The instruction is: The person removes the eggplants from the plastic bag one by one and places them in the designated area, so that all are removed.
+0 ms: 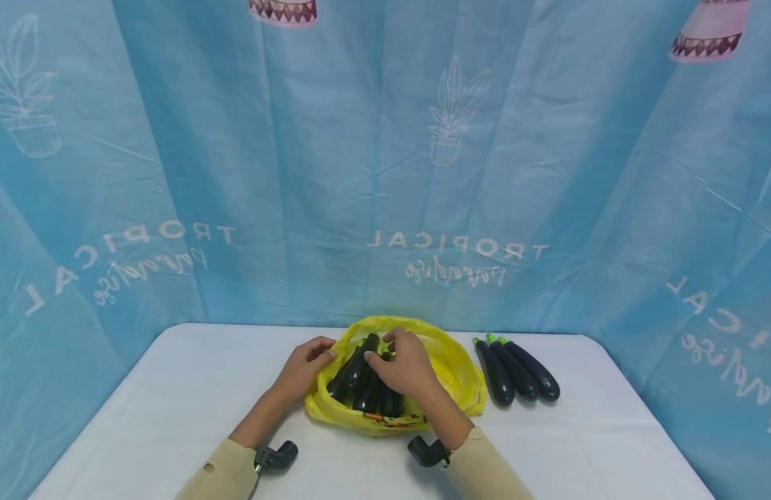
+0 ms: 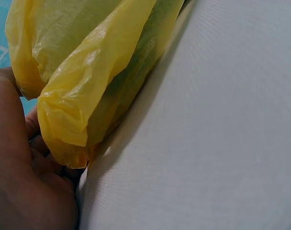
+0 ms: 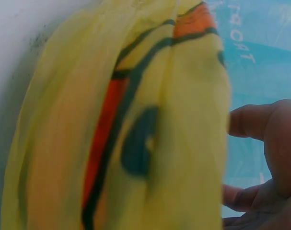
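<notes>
Backdrop: blue curtain, printed with mirrored lettering and potted plants, behind a white table.
Top eggplant: in the left part of the yellow bag, leaning on other eggplants.
Long axis: slanted, from far right to near left.
Bearing from the grip: just left of the right hand, whose thumb tip meets or overlaps its right edge.
Nearer hand: right, reaching inside the mouth; the left hand is at the left rim.
Right grip: thumb and forefinger apart at the tips, a green stem showing between them; cannot tell whether they pinch anything.
Left grip: fingers curved at the rim, some tips hidden by plastic; cannot tell whether they pinch it.
Eggplants in bag: at least 4 visible; overlap prevents an exact count.
Eggplants outside: 3 loose eggplants, side by side, just right of the bag, stem ends toward the curtain.
Bag: 1, mouth gaping upward, red and dark print on its wall.
Hands: 2, bare.
Wrist fittings: 2 black devices, 1 per wrist.
Sleeves: 2 beige sleeves.
</notes>
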The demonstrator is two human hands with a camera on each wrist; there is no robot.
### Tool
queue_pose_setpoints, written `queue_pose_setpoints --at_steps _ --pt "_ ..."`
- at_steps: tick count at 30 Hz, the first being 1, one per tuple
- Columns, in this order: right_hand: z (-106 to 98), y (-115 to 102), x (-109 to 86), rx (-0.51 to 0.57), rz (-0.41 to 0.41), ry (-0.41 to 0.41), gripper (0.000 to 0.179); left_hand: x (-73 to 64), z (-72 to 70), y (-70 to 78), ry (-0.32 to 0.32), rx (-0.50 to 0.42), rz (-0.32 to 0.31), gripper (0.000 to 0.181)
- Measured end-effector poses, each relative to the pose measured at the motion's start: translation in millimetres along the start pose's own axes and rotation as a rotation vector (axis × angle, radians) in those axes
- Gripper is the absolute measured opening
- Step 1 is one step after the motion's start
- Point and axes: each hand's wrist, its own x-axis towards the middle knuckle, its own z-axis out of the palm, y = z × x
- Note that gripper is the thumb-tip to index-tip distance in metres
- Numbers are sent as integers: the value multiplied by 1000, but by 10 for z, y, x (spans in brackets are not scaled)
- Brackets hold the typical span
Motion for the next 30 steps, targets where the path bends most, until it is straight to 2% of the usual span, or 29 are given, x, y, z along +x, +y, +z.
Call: queue_pose_setpoints --at_steps 8,12,14,17,19,22,30 --pt "113 -86 44 -34 28 45 59 -23 -29 37 -22 -30 4 26" --pt "157 -147 49 -39 47 62 60 -16 -20 23 -13 -27 5 26" --pt "184 -174 47 -39 50 65 60 -50 -24 108 -9 -24 5 25" --pt "235 -193 54 -60 52 71 59 -50 -20 123 -10 -18 -5 24" --pt "271 -191 59 -73 58 70 59 -48 -19 102 -11 -20 -2 24" --pt "315 -172 67 -82 70 66 59 -7 -9 -14 -10 -13 -2 24" --pt "343 -145 89 -60 70 65 59 -19 -36 -2 -23 -36 18 25"
